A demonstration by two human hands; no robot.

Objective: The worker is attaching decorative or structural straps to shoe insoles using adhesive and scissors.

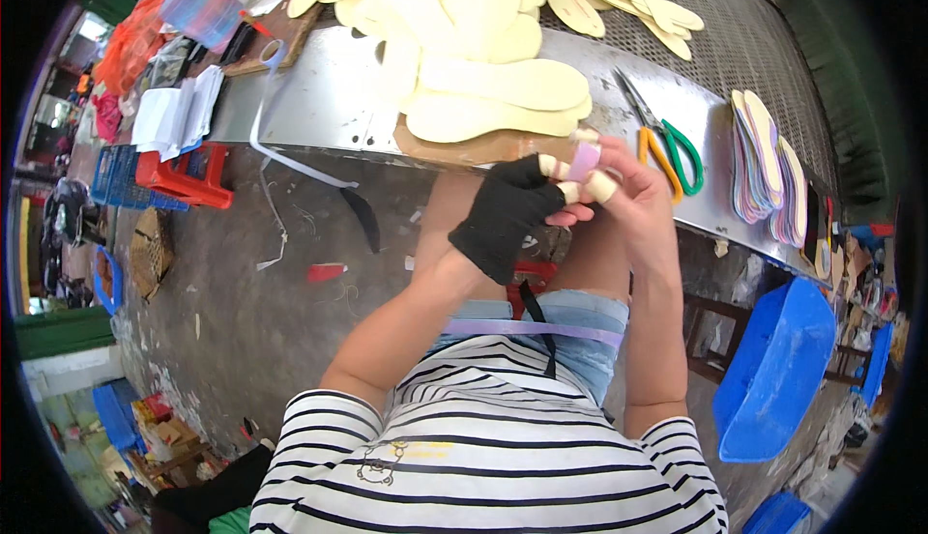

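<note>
At the bench's near edge: a small, smooth lilac strip (585, 160), slightly curved, lies between the fingertips of both hands; its exact folding is too small to tell.
Black fingerless fabric glove (493, 234): covers the left hand (512, 201), fingers curled nearly together, cream-covered tips at the strip's left side; I cannot tell whether they grip it.
Bare right hand (636, 191): bent thumb and fingers closed about the strip's right side, tips cream-covered.
Cream foot-shaped insoles (498, 114): flat, matte, round-ended, piled on the shiny sheet-metal bench (329, 99).
Steel scissors (667, 152): one green looped handle, one orange, just beyond the right hand.
</note>
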